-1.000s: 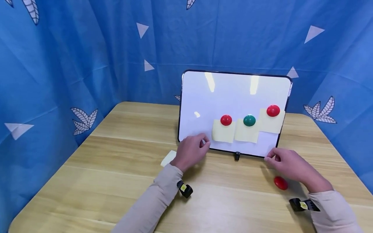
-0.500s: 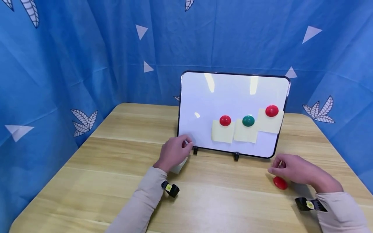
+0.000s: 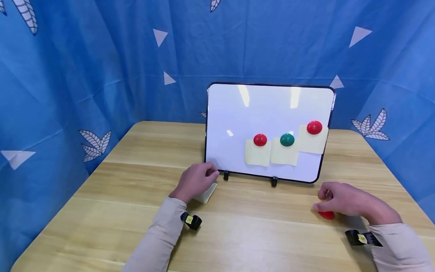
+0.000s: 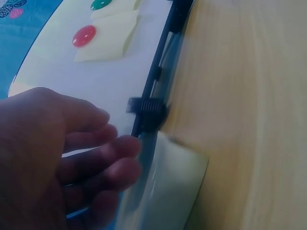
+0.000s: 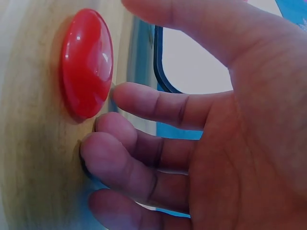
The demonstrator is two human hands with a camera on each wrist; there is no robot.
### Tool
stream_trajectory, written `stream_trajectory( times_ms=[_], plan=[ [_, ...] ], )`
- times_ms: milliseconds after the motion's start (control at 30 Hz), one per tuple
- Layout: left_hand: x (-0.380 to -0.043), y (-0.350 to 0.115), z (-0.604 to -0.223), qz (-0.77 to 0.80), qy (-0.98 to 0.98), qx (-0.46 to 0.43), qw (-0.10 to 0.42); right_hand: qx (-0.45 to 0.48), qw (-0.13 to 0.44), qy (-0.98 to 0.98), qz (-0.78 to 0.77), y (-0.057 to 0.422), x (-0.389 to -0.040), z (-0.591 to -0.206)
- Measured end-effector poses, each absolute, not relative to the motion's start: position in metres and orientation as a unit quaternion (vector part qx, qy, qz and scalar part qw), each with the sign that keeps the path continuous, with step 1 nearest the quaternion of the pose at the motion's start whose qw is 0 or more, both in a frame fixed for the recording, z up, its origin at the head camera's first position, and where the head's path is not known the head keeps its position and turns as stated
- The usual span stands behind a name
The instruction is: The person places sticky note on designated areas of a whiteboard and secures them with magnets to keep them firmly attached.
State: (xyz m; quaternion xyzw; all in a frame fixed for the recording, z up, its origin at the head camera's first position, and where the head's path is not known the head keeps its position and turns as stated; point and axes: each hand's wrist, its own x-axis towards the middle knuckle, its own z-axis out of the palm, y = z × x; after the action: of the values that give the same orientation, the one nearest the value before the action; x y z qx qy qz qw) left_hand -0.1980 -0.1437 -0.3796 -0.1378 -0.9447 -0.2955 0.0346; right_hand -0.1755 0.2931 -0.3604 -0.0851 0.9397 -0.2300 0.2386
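My left hand hovers over a pale yellow sticky note lying on the table, near the whiteboard's lower left corner. In the left wrist view its fingers are loosely bent with nothing between them, and the note shows beyond them. At the right, my right hand is over a round red magnet on the table, which it partly hides in the head view. The right wrist view has the magnet just off the spread, slightly bent fingertips; nothing is held.
A whiteboard leans upright on small black feet at the back. Two red magnets and a green magnet hold sticky notes on its right half. Blue curtain surrounds the wooden table.
My left hand has moved left from the whiteboard's lower edge to above the loose note. My right hand has come down from the board's right corner to the red magnet on the table.
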Motion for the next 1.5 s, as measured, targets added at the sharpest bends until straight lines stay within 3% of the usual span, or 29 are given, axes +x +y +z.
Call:
stream_trajectory(
  times_ms=[1200, 1500],
  plan=[
    [-0.197, -0.183, -0.369, -0.220, -0.968, -0.082, -0.092, -0.093, 0.244, 0.932, -0.252, 0.295, -0.172, -0.364],
    [-0.197, -0.191, -0.369, -0.237, -0.963, -0.088, -0.093, -0.092, 0.228, 0.931, -0.271, 0.297, -0.168, -0.367]
  ],
)
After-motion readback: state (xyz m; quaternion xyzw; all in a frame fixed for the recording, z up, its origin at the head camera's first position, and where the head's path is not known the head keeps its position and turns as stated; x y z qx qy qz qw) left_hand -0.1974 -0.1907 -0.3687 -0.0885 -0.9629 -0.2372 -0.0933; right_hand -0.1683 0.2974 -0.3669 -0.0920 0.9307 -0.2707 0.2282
